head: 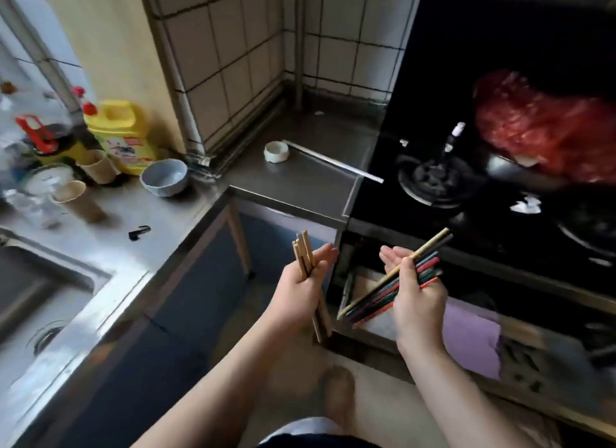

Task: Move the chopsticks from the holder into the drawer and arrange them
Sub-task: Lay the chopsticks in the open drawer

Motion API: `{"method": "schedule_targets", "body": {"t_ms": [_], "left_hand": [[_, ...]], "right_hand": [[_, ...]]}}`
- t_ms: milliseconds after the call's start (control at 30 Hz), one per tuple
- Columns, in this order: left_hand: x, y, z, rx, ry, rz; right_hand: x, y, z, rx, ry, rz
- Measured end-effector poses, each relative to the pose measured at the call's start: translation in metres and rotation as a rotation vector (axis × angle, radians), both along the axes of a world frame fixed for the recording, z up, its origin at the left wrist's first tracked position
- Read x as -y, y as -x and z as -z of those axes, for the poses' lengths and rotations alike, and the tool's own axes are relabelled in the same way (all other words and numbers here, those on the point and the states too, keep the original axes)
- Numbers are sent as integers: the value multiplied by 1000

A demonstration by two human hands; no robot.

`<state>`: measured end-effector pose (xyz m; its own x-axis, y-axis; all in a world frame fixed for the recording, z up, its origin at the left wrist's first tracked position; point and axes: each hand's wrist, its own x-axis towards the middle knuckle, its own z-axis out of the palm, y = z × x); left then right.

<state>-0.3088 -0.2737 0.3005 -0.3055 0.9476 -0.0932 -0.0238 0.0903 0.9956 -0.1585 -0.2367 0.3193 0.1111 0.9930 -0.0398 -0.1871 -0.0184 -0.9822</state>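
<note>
Midway, I judge: left hand (300,292) grips wooden chopsticks (304,252), right hand (418,296) grips coloured chopsticks (370,302) over the open drawer (363,282) — placing and arranging still to do.

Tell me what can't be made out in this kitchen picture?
Head view:
Drawer inside: mostly covered by the right hand and coloured chopsticks.
Wooden chopsticks: count unclear, middles wrapped by the left hand.
Red object over the stove: motion-blurred.
Chopstick holder: not in frame.

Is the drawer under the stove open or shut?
Open: the drawer is pulled out below the stove, its purple liner showing.
</note>
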Motion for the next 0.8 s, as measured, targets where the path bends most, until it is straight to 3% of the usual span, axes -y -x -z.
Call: {"method": "schedule_targets", "body": {"t_ms": [333, 567, 800], "left_hand": [[-156, -92, 39, 90, 145, 317], [-203, -131, 77, 44, 239, 422], [-223, -180, 151, -63, 396, 564]], "right_hand": [[-120, -106, 51, 162, 107, 219], [-152, -152, 84, 215, 189, 396], [-176, -184, 147, 334, 346, 409]]}}
